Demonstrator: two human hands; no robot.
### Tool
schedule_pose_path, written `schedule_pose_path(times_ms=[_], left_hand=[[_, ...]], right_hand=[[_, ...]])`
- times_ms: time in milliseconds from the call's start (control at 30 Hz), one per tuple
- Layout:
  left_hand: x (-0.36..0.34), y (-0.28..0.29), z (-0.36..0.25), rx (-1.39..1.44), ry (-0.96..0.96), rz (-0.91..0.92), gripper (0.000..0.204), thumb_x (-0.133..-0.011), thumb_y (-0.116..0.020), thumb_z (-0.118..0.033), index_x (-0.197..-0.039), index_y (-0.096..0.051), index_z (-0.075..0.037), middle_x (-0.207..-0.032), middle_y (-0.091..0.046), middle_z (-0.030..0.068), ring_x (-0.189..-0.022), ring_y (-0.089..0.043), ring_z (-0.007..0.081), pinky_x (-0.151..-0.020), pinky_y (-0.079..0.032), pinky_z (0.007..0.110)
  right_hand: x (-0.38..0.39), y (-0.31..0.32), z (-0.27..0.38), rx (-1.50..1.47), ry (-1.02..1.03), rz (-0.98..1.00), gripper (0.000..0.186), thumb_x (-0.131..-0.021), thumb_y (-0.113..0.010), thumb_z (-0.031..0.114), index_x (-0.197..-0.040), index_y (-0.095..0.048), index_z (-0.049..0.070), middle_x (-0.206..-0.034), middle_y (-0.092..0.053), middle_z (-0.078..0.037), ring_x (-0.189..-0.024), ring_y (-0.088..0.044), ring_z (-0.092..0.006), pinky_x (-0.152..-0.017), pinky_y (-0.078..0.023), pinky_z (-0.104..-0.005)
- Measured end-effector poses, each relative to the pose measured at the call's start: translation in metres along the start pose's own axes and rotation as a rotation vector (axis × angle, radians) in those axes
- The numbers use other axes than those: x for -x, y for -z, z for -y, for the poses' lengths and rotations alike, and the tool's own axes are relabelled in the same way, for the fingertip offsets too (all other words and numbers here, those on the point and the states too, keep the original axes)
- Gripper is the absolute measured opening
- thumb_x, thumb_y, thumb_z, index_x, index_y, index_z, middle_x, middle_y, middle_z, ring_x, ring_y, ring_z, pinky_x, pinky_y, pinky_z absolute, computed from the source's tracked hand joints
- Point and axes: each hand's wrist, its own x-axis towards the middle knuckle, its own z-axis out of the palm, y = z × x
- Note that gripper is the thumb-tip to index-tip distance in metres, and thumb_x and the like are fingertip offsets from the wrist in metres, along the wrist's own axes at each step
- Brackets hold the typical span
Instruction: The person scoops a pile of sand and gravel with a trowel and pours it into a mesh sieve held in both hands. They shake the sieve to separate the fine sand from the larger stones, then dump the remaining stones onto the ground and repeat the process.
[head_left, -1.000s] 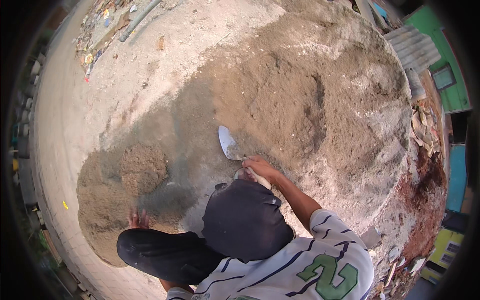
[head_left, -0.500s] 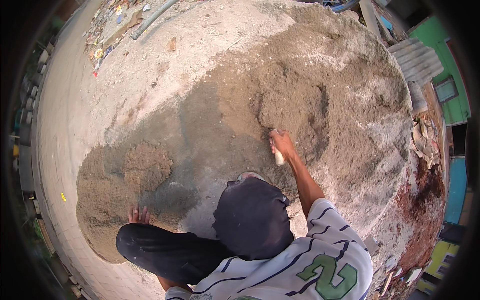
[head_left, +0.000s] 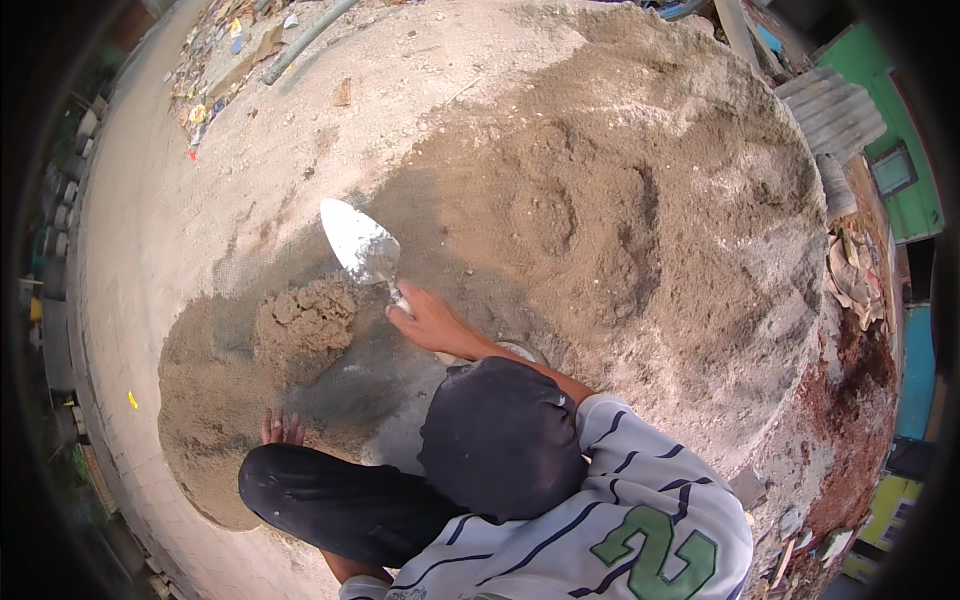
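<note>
A broad, uneven bed of loose brown sand (head_left: 560, 200) fills the middle and right of the view, grey-white rubble pale along its edges. The white shirt with dark stripes and a green shape on its back (head_left: 570, 535) comes next in size, at the lower edge, then the bent leg in black trousers (head_left: 350, 505) and the dark cloth head covering (head_left: 500, 440). Left of these sits a small, crumbly brown mound of sandy mix (head_left: 303, 335), cracked on top, with a grey-green patch of mesh-like texture (head_left: 350, 395) beside it.

The pointed silver metal trowel with a pale handle (head_left: 360, 240) lies just beyond the mound, its tip directed forward and left; whether the blade touches the mound cannot be told. Its face is bright, with greyish smears toward the handle. The right hand (head_left: 428, 318) is closed around that handle, back of the hand upward, its forearm reaching leftward across in front of the head. The left hand (head_left: 283, 428), smallest, shows only straight, slightly parted fingers pointing forward beyond the knee, nothing visible in them; its palm is hidden.
</note>
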Motion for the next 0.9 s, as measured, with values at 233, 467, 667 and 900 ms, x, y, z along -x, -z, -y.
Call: schedule_pose_path(times_ms=[233, 467, 667, 900], left_hand=[[0.011, 0.005, -0.003, -0.015, 0.033, -0.009, 0.073, -0.089, -0.069, -0.025, -0.148, -0.027, -0.023, -0.153, -0.033, 0.0042, -0.133, -0.042, 0.0294, -0.103, -0.043, 0.036], [0.009, -0.018, -0.007, -0.057, 0.012, -0.041, 0.074, -0.088, -0.070, -0.031, -0.148, -0.028, -0.023, -0.151, -0.037, 0.0048, -0.132, -0.045, 0.0276, -0.103, -0.042, 0.037], [0.029, -0.020, -0.014, -0.088, 0.008, -0.039, 0.081, -0.085, -0.073, -0.032, -0.150, -0.025, -0.022, -0.151, -0.037, 0.0058, -0.132, -0.044, 0.0285, -0.104, -0.042, 0.037], [0.018, -0.003, -0.009, -0.049, 0.006, -0.043, 0.078, -0.085, -0.073, -0.027, -0.149, -0.028, -0.022, -0.151, -0.037, 0.0078, -0.132, -0.044, 0.0307, -0.104, -0.043, 0.040]], right_hand=[[0.032, 0.049, -0.090, -0.532, -0.838, 0.270, 0.020, -0.089, -0.054, 0.023, -0.092, -0.053, 0.003, -0.066, -0.052, -0.005, -0.050, -0.051, -0.0131, -0.043, -0.044, -0.0319], [-0.123, 0.151, -0.210, -0.493, -0.733, -0.419, 0.022, -0.087, -0.055, 0.020, -0.084, -0.052, -0.001, -0.065, -0.054, -0.006, -0.045, -0.052, -0.0146, -0.037, -0.044, -0.0313], [-0.164, 0.167, -0.211, -0.343, -0.670, -0.465, 0.028, -0.089, -0.054, 0.022, -0.087, -0.052, -0.006, -0.063, -0.056, -0.010, -0.047, -0.055, -0.0188, -0.040, -0.046, -0.0354], [-0.110, 0.144, -0.150, -0.270, -0.574, -0.290, 0.028, -0.087, -0.054, 0.020, -0.093, -0.052, -0.007, -0.063, -0.056, -0.009, -0.047, -0.056, -0.0180, -0.040, -0.046, -0.0339]])
